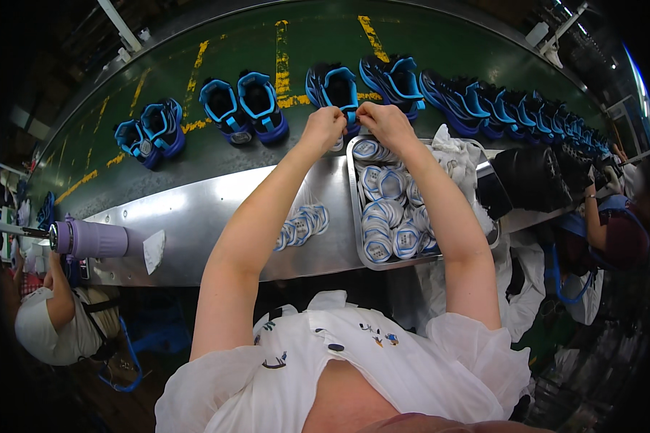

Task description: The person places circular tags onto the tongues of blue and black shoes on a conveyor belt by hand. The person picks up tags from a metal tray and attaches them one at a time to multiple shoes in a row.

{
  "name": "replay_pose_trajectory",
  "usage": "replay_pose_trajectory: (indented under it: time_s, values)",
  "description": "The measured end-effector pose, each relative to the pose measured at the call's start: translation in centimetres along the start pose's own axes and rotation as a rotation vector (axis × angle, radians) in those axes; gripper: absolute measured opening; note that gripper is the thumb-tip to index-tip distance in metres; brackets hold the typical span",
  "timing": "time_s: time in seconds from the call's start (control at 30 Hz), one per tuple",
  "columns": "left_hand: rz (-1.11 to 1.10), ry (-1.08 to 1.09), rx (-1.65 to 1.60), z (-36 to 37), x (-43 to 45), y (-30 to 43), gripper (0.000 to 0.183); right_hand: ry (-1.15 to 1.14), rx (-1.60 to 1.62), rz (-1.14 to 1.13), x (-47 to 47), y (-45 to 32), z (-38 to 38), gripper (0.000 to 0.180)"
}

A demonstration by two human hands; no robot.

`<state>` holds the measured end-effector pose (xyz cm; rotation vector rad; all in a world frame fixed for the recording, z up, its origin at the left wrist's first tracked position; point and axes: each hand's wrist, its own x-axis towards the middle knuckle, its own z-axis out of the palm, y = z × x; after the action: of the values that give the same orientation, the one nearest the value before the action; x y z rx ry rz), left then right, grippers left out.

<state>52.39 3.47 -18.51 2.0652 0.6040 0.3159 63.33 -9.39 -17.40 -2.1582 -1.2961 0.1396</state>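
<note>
Both my hands meet at the heel of a black and blue sneaker point(333, 89) on the green surface. My left hand point(325, 125) pinches with its fingertips at the left of the heel's pull tab, and my right hand point(385, 123) pinches close to its right. What lies between the fingertips is too small to tell. Part of a round white tag point(338, 144) shows below my left hand. Beneath my right forearm is a metal tray point(359, 238) with many round white and blue tags point(379, 214). More round tags point(303, 224) with thin strings lie on the steel ledge.
Pairs of sneakers stand at the left point(150, 130) and centre-left point(243, 108); a row of them point(455, 103) runs right. A purple tumbler point(100, 240) and a white scrap point(154, 251) lie on the ledge point(195, 216). White cloth point(455, 157) fills the tray's right side. People sit at both sides.
</note>
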Motion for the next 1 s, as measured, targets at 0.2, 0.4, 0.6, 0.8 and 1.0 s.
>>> replay_pose_trajectory:
  time_s: [0.2, 0.4, 0.6, 0.8, 1.0]
  values:
    - [-0.171, -0.137, -0.275, -1.4, 0.8, -1.0, 0.019, -0.097, 0.037, 0.04, 0.2, -0.8, -1.0, 0.018]
    - [-0.375, -0.073, -1.29, -3.2, 0.9, -2.2, 0.012, -0.172, 0.144, -0.025, 0.7, -0.4, -1.7, 0.018]
    - [-0.343, -0.039, -1.525, -2.7, 0.4, -1.1, 0.01, -0.305, 0.608, 0.059, 1.0, 0.2, -1.9, 0.016]
    - [-0.21, -0.091, -1.133, -2.4, -0.6, -0.4, 0.014, -0.461, 0.886, 0.108, -0.3, -0.2, -3.7, 0.03]
    - [-0.21, -0.047, -1.043, -2.4, -1.2, 0.6, 0.02, -0.444, 0.894, 0.107, -0.5, 0.7, -3.7, 0.03]
